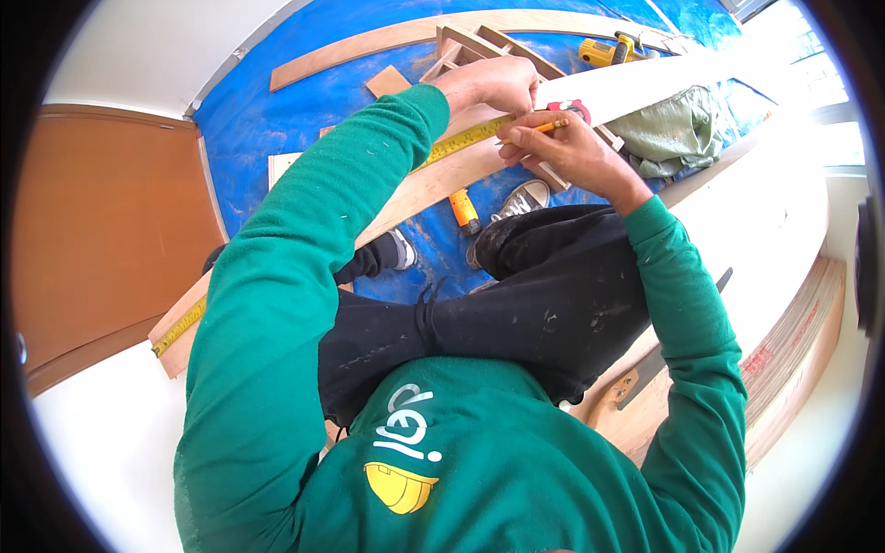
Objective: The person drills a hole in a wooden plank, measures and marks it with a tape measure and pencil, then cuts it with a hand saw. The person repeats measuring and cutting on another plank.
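A long pale wooden board [426, 192] lies across in front of me, passing beneath my left forearm. Along it stretches the yellow blade of a tape measure [466, 140], its far-left end near the board's end and its red case just beyond my right hand. In my right hand [576, 155] a yellow-orange pencil [551, 126] is pinched, its point toward the tape blade. My left hand [496, 85] is closed over the board's far side, above the blade; its curled fingertips are hidden, so what they hold cannot be made out.
Blue sheeting [244, 180] covers the floor. A yellow power tool [608, 51], a wooden frame [502, 46] and a long plank [369, 44] lie beyond the board. A yellow-and-black tool [464, 211] rests between my feet. Green cloth [668, 134] and a handsaw [619, 387] are at right.
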The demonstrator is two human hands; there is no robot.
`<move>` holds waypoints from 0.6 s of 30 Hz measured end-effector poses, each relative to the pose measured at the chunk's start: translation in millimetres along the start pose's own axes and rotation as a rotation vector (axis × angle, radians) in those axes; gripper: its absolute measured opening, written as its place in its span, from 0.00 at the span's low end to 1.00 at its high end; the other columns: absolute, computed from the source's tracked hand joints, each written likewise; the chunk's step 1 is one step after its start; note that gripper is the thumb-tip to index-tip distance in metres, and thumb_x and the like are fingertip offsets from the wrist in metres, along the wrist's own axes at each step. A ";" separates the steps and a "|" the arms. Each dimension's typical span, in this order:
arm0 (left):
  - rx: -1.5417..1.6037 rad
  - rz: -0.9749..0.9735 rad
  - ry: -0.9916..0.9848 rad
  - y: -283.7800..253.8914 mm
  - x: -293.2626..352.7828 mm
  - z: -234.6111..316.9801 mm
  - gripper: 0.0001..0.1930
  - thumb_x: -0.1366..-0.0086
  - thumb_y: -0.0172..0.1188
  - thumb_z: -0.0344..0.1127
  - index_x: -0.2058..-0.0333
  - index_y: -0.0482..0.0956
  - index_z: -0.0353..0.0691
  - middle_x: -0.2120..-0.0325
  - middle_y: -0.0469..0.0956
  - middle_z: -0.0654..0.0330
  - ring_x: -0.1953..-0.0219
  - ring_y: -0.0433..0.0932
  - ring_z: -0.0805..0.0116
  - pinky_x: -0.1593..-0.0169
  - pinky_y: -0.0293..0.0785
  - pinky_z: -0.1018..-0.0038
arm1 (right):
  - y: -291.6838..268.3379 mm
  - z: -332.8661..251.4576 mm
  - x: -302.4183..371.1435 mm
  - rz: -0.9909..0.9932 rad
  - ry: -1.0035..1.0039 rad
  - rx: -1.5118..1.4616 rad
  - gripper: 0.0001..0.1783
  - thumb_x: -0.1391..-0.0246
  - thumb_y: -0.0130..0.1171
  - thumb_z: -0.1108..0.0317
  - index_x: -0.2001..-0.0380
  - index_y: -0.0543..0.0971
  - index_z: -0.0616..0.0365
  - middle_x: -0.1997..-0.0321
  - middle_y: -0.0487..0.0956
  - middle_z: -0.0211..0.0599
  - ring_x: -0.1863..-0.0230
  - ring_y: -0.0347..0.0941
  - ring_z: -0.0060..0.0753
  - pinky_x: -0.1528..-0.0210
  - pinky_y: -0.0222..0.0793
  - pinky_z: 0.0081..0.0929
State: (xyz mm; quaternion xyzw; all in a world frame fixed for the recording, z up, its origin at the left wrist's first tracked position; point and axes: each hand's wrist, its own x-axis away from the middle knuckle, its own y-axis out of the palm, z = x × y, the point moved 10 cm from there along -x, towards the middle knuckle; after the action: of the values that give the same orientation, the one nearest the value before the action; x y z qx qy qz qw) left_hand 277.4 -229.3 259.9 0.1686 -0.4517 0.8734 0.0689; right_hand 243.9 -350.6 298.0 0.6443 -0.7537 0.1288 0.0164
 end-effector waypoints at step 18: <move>-0.414 -0.422 0.064 19.3 -32.8 28.6 0.20 0.41 0.78 0.42 0.51 0.95 0.42 0.57 0.94 0.54 0.60 0.92 0.60 0.56 0.89 0.60 | 3.7 13.4 -9.6 0.139 -0.258 0.130 0.14 0.29 0.65 0.70 0.46 0.84 0.65 0.52 0.88 0.41 0.49 0.85 0.33 0.42 0.82 0.34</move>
State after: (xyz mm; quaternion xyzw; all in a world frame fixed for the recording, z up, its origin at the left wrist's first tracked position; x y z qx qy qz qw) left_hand 309.4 -262.7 248.7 0.2137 -0.5729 0.7338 0.2960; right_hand 243.7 -343.7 282.6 0.6013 -0.7825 0.0944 -0.1311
